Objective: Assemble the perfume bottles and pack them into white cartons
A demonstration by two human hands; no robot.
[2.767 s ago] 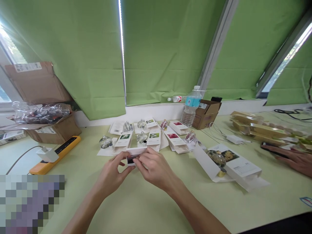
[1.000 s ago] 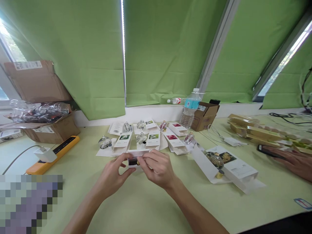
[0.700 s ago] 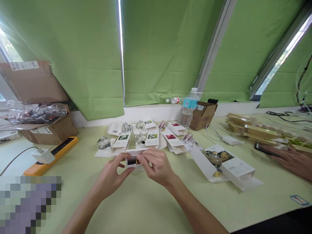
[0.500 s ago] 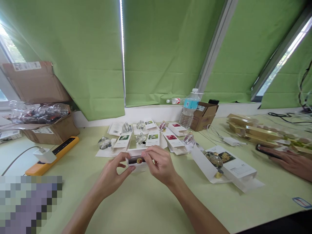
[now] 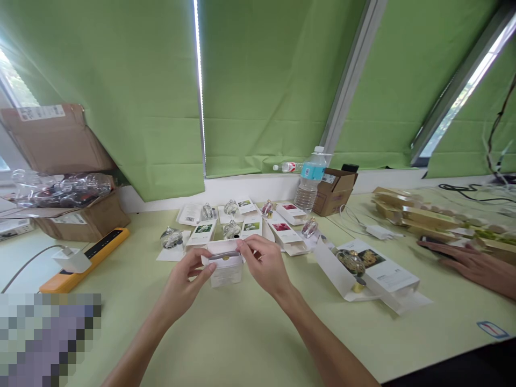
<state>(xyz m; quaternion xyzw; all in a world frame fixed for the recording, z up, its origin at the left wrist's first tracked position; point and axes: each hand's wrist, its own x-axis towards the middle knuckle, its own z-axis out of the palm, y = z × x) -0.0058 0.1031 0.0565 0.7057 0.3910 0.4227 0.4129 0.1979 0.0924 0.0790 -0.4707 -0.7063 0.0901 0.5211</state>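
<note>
- I see the left hand [image 5: 183, 277] clamped on the left side of the small white box [image 5: 226, 273], with thumb and fingers closed against it.
- The right hand [image 5: 264, 263] pinches the box's upper right edge, fingertips together on the flap.
- The box sits between both hands over the table [image 5: 250, 344]; a gold cap [image 5: 224, 258] shows in its open top.
- White cartons [image 5: 201, 232] and glass bottles [image 5: 231, 229] lie just behind.
- A co-worker's hand [image 5: 475, 264] rests far right.

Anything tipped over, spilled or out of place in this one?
A small bottle lies on its side on the window ledge, behind the upright water bottle. Nothing looks spilled. The left hand and right hand hold a small white box, its top open.
</note>
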